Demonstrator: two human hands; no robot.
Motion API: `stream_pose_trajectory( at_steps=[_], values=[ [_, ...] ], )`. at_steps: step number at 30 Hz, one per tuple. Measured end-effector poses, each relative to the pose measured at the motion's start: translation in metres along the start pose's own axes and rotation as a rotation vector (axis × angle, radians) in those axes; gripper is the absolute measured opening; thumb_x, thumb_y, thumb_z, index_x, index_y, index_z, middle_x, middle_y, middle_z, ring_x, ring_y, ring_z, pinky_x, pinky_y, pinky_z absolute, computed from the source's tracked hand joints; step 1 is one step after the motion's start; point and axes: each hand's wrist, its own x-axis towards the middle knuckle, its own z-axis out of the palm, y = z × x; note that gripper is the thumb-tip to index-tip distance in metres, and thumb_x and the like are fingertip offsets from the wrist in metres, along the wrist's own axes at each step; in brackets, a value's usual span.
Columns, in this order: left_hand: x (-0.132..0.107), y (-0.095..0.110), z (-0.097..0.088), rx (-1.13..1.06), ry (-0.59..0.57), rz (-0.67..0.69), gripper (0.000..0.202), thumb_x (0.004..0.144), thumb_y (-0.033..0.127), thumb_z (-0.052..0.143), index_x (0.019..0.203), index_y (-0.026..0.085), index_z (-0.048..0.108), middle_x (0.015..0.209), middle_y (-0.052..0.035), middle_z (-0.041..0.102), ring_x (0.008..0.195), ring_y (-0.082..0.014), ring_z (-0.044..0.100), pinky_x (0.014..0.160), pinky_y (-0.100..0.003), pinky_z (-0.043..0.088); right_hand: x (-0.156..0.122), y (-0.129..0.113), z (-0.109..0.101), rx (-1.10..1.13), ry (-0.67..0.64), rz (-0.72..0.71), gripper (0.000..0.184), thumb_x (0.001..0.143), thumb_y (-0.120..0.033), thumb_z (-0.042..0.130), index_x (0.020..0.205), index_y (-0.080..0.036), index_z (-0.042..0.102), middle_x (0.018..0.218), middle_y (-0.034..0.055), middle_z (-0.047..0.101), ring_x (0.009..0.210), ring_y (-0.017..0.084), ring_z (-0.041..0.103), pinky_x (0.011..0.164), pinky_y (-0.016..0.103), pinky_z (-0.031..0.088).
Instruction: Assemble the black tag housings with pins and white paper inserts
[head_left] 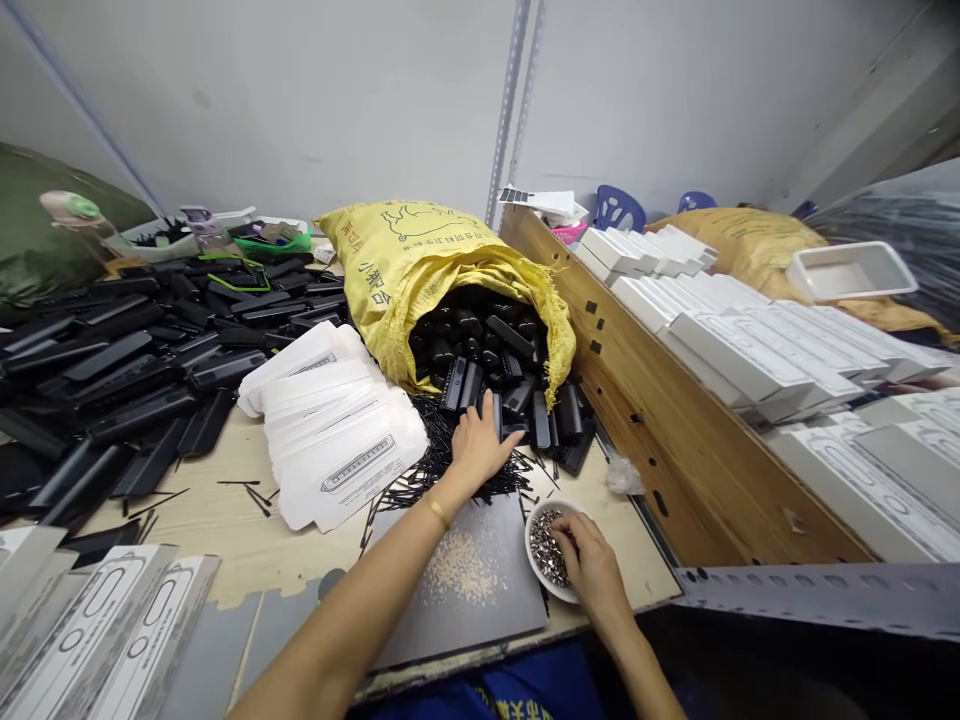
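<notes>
My left hand [478, 446] reaches forward to the mouth of a yellow woven sack [420, 270]. Its fingers close around one of the black plastic parts [504, 385] spilling out of the sack. My right hand [589, 562] rests at a small white bowl [534, 560] full of small shiny metal pieces, with its fingertips pinched down into them. What the right fingers hold is hidden. A dark grey mat [465, 580] with pale scuff marks lies on the table between my arms. Thin black rods [427, 465] lie scattered under my left hand.
A stack of white printed sleeves [330, 430] lies left of the sack. Black long parts [135, 370] cover the left of the table. A wooden divider [660, 430] runs along the right, with white boxes [750, 340] behind it. Grey-white boxes [90, 620] sit at front left.
</notes>
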Motion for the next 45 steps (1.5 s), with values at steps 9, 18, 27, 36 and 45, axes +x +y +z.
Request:
stream_pose_trajectory(
  at_steps=[9,18,27,36,45],
  values=[
    [0.033,-0.017,-0.005,-0.014,-0.15,-0.101,0.059,0.077,0.016,0.061,0.132,0.007,0.041,0.116,-0.0268,0.059,0.111,-0.0378,0.058,0.091,-0.045,0.042,0.014,-0.054,0.017,1.153,-0.025,0.539,0.028,0.066,-0.036,0.08,0.079,-0.018,0.062,0.077,0.002,0.067,0.06,0.009,0.054,0.059,0.021,0.046],
    [0.001,-0.032,-0.029,-0.421,0.003,-0.093,0.05,0.075,0.012,0.06,0.121,0.015,0.042,0.125,-0.0166,0.055,0.116,-0.0264,0.056,0.098,-0.039,0.042,0.022,-0.072,0.038,0.819,0.022,0.328,0.02,0.074,-0.037,0.072,0.079,-0.018,0.067,0.063,-0.0021,0.06,0.053,0.009,0.052,0.055,0.022,0.043],
    [-0.096,-0.068,-0.054,-1.885,0.21,-0.603,0.021,0.083,0.013,0.061,0.104,0.015,0.056,0.091,-0.0062,0.069,0.081,-0.0158,0.067,0.084,-0.031,0.053,0.008,-0.107,0.081,0.679,-0.155,0.126,0.016,0.084,-0.031,0.058,0.089,-0.02,0.069,0.082,0.0027,0.061,0.07,0.014,0.058,0.065,0.026,0.048],
    [-0.115,-0.063,-0.051,-2.088,0.301,-0.801,0.017,0.094,0.015,0.043,0.094,0.008,0.058,0.086,-0.0115,0.068,0.078,-0.0169,0.068,0.079,-0.031,0.056,-0.007,-0.121,0.098,0.622,-0.105,0.111,0.011,0.087,-0.029,0.054,0.089,-0.019,0.06,0.082,0.0021,0.062,0.076,0.015,0.059,0.069,0.026,0.047],
    [-0.122,-0.058,-0.045,-2.066,0.343,-0.674,0.012,0.091,0.014,0.05,0.095,0.013,0.061,0.091,-0.0085,0.068,0.087,-0.0163,0.067,0.09,-0.032,0.053,-0.004,-0.116,0.095,0.381,-0.014,-0.125,0.013,0.088,-0.017,0.05,0.08,-0.02,0.061,0.077,0.0018,0.063,0.074,0.015,0.06,0.068,0.026,0.046]
  ],
)
